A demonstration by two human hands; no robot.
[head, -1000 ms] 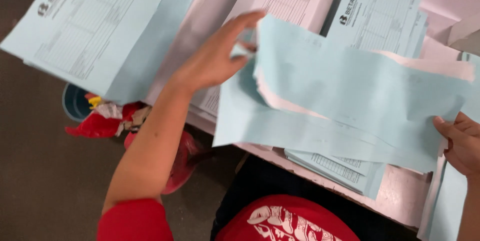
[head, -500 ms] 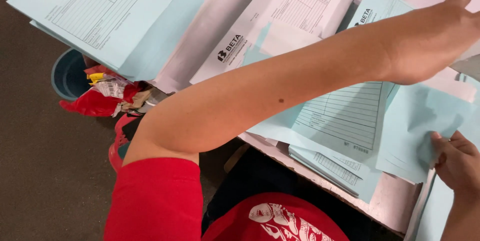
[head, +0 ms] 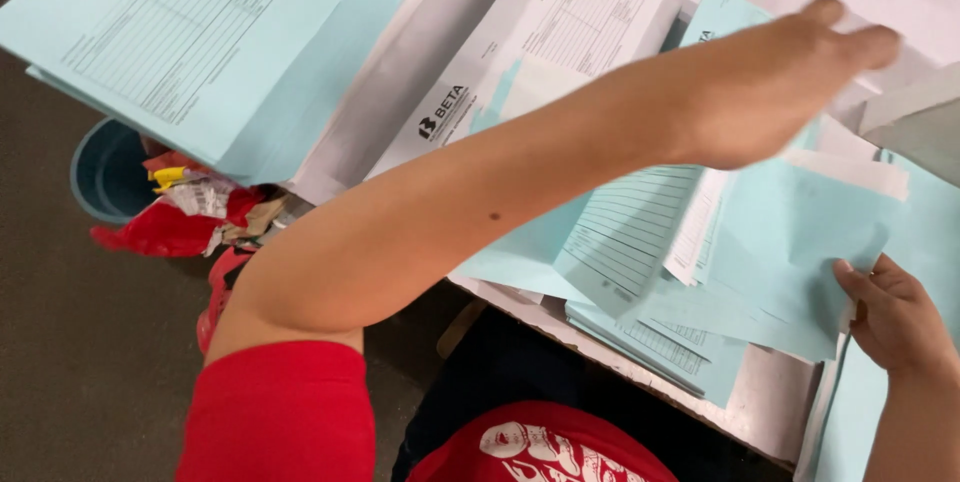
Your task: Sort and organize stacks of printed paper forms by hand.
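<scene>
Desk (head: 770, 412): left hand (head: 770, 92) reached further right, fingers together; right hand (head: 895, 317) still pinches, prob., blue sheets (head: 790, 242).

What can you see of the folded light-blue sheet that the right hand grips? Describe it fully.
The light-blue sheet is thin paper, blank on its upper face, bent over. It lies atop ruled printed forms on the table. The right hand pinches its right edge; the left hand reaches above it.
</scene>
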